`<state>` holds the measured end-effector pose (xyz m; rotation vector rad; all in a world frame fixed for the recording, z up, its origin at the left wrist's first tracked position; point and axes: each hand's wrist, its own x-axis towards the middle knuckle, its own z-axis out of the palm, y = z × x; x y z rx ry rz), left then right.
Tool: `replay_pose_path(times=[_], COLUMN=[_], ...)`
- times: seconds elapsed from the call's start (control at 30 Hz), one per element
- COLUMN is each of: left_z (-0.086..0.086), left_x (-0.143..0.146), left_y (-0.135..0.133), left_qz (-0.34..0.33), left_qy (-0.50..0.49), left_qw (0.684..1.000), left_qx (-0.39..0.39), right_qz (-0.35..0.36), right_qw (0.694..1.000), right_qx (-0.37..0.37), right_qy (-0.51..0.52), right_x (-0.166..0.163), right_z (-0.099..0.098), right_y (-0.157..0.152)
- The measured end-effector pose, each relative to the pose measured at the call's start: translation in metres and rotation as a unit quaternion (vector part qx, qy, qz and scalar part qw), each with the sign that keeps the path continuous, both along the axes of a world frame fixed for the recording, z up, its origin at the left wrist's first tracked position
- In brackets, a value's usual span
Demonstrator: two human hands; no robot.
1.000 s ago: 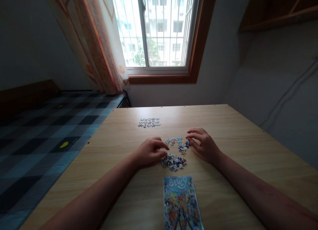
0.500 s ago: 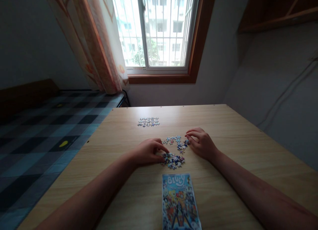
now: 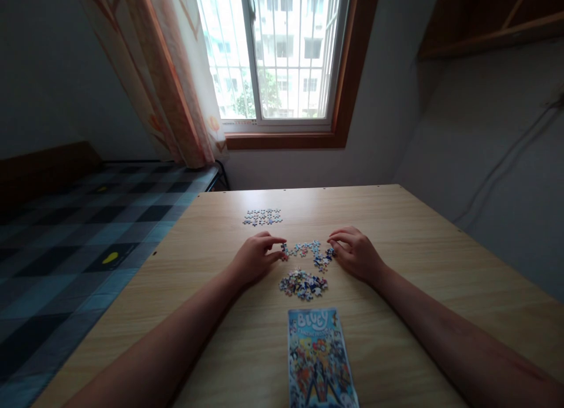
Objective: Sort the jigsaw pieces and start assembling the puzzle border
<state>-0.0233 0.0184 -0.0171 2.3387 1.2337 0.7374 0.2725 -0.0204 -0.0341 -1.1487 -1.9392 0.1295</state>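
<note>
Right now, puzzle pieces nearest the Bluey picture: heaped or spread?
Heaped: the puzzle pieces overlap in one cluster, just beyond the Bluey picture.

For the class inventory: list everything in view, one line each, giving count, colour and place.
Window: one, reddish-brown frame, far wall; building and greenery outside
Curtain: one, cream and orange, left of window
Bed: one, blue-black checked cover, left
Shelf: one, brown, upper right
Cable: one, greyish, right wall
Table: one, light wood, centre
Puzzle pieces: too small to count, multicoloured, three groups: far rows, middle cluster, nearer pile
Bluey picture: one, mostly blue, near side of table
Left hand: one, bare, at middle cluster's left end
Right hand: one, bare, at its right end
</note>
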Motion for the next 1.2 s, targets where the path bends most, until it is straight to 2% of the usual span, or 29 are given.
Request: replay_pose_path(times=[0.13, 0.33, 0.47, 0.6, 0.97, 1.13, 1.2], left_z=[-0.001, 0.009, 0.014, 0.019, 0.021, 0.015, 0.012], left_x=[0.003, 0.003, 0.001, 0.002, 0.006, 0.005, 0.004], left_y=[-0.003, -0.010, -0.012, -0.015, -0.018, -0.013, -0.010], left_qz=[0.007, -0.099, -0.132, -0.151, -0.157, -0.147, -0.122], left_qy=[0.022, 0.016, 0.041, 0.068, 0.097, 0.039, 0.003], left_qw=[1.000, 0.994, 0.986, 0.982, 0.979, 0.985, 0.991], left_qx=[0.007, -0.040, -0.089, -0.095, -0.084, -0.085, -0.055], right_qz=[0.001, -0.009, -0.013, -0.011, -0.012, -0.013, -0.015], right_qw=[1.000, 1.000, 1.000, 1.000, 0.999, 0.999, 0.999], right_qx=[-0.004, -0.002, 0.005, 0.006, 0.013, 0.016, 0.016], right_qy=[-0.017, -0.016, -0.013, -0.018, -0.032, -0.033, -0.031], right_x=[0.000, 0.001, 0.001, 0.001, -0.001, 0.000, 0.000], right_z=[-0.001, -0.003, -0.003, -0.003, -0.002, -0.003, -0.003], right_y=[0.000, 0.002, 0.002, 0.002, 0.002, 0.003, 0.003])
